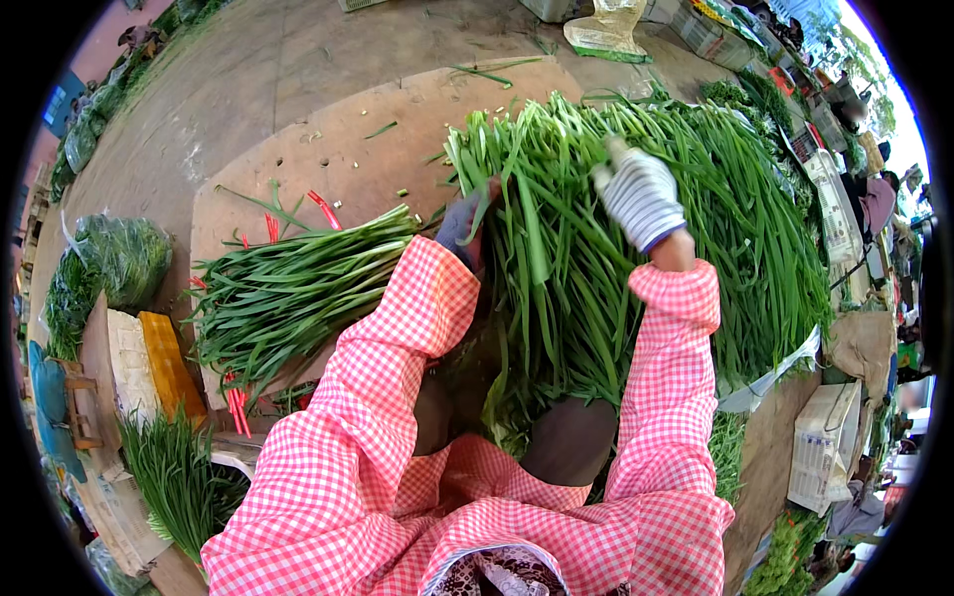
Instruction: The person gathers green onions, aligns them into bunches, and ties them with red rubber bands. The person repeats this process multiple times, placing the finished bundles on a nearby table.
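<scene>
A large heap of green garlic chives spreads across the right half of the board. My right hand, in a striped knit glove, lies over the heap near its pale cut ends; it is blurred, and its grip cannot be made out. At the heap's left edge is my left hand, in a dark glove, partly hidden by leaves and the checked sleeve. Left of it, a smaller pile of chives rests with its pale ends towards that hand. Red ties lie beside this pile, with another red strip above it.
The wooden board bears loose leaf scraps. At the left are a bagged bundle of greens, a white foam box and more chives. A white plastic crate stands at the right. People are in the far right background.
</scene>
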Action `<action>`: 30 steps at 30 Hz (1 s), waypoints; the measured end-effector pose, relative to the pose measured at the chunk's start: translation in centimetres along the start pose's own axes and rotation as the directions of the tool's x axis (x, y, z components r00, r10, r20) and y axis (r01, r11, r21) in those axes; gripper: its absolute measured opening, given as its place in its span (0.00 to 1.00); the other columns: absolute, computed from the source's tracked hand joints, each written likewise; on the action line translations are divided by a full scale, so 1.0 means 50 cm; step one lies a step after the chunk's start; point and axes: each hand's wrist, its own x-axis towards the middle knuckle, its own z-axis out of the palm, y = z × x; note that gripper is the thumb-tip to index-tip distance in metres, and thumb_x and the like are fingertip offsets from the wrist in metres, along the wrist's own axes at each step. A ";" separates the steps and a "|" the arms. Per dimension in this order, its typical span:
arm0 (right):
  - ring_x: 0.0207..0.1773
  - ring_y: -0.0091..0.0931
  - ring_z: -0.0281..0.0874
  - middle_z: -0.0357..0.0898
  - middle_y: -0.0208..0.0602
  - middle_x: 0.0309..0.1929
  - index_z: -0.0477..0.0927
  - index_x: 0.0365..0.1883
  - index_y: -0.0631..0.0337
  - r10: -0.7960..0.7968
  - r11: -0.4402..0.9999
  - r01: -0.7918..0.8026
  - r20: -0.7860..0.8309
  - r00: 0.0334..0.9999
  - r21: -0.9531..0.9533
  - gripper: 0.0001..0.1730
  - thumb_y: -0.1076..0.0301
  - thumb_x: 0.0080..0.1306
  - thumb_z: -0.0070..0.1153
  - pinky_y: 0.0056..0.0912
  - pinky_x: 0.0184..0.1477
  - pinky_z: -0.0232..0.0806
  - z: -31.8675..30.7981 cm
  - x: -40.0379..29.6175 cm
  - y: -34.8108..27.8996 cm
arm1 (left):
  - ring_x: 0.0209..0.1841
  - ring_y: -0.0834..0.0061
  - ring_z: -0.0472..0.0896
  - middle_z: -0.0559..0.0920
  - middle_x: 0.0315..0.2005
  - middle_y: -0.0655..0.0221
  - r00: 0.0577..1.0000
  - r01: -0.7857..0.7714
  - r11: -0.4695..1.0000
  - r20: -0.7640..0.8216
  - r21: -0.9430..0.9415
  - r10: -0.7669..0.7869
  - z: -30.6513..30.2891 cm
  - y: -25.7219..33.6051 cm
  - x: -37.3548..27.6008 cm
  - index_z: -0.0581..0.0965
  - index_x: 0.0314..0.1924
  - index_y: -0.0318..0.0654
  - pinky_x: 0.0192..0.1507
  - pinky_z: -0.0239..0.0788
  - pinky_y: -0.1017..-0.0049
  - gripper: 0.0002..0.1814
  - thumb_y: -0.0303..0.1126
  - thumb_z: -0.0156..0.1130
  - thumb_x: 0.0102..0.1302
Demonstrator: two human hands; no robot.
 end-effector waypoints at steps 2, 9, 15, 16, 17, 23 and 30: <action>0.30 0.41 0.78 0.78 0.48 0.25 0.75 0.38 0.62 -0.120 0.992 0.119 0.048 0.992 0.034 0.13 0.66 0.55 0.50 0.43 0.34 0.71 0.023 -0.008 -0.065 | 0.45 0.78 0.77 0.79 0.45 0.71 0.996 -0.085 0.992 0.005 0.094 0.085 -0.082 -0.013 0.048 0.72 0.56 0.41 0.46 0.69 0.73 0.24 0.46 0.56 0.65; 0.28 0.39 0.74 0.73 0.45 0.23 0.76 0.31 0.70 -0.359 0.931 0.337 0.193 0.913 0.138 0.10 0.71 0.56 0.48 0.39 0.32 0.68 0.077 -0.069 -0.178 | 0.32 0.75 0.79 0.82 0.33 0.70 0.987 0.131 0.991 -0.088 -0.036 -0.133 -0.020 0.001 -0.003 0.78 0.42 0.41 0.36 0.73 0.73 0.19 0.46 0.65 0.58; 0.27 0.29 0.79 0.81 0.42 0.26 0.83 0.34 0.62 0.064 0.629 -0.228 0.242 0.968 0.744 0.11 0.78 0.56 0.49 0.28 0.31 0.70 -0.079 -0.040 -0.120 | 0.28 0.75 0.79 0.82 0.30 0.72 0.980 0.124 0.992 -0.155 -0.027 -0.127 -0.048 0.006 -0.007 0.78 0.42 0.44 0.32 0.73 0.71 0.19 0.47 0.65 0.55; 0.27 0.29 0.79 0.81 0.43 0.26 0.83 0.33 0.62 0.118 0.648 -0.231 0.204 0.972 0.725 0.11 0.77 0.56 0.49 0.29 0.31 0.70 -0.074 -0.032 -0.109 | 0.29 0.75 0.79 0.82 0.30 0.71 0.978 0.120 0.992 -0.165 -0.035 -0.124 -0.051 0.003 -0.008 0.78 0.42 0.44 0.33 0.73 0.72 0.19 0.47 0.65 0.56; 0.26 0.30 0.79 0.81 0.44 0.26 0.83 0.33 0.62 0.170 0.667 -0.235 0.163 0.972 0.707 0.10 0.77 0.57 0.50 0.29 0.30 0.70 -0.061 -0.020 -0.098 | 0.29 0.75 0.79 0.82 0.31 0.71 0.977 0.115 0.992 -0.176 -0.042 -0.121 -0.053 0.001 -0.009 0.78 0.42 0.43 0.33 0.73 0.72 0.19 0.47 0.64 0.56; 0.34 0.41 0.79 0.80 0.49 0.32 0.78 0.43 0.63 -0.123 0.981 0.103 0.118 0.985 0.162 0.15 0.70 0.58 0.48 0.39 0.39 0.71 0.085 0.009 -0.077 | 0.31 0.75 0.81 0.82 0.31 0.72 0.987 0.121 0.989 -0.097 -0.081 -0.129 -0.005 0.022 -0.034 0.77 0.44 0.44 0.35 0.75 0.72 0.18 0.46 0.61 0.59; 0.33 0.41 0.77 0.78 0.46 0.31 0.76 0.48 0.57 -0.084 0.995 0.075 0.152 0.985 0.066 0.21 0.58 0.57 0.56 0.40 0.37 0.69 0.097 -0.008 -0.076 | 0.32 0.78 0.79 0.81 0.32 0.72 0.999 0.031 0.999 -0.009 0.030 -0.030 0.028 0.026 -0.041 0.77 0.44 0.42 0.37 0.73 0.74 0.15 0.43 0.57 0.63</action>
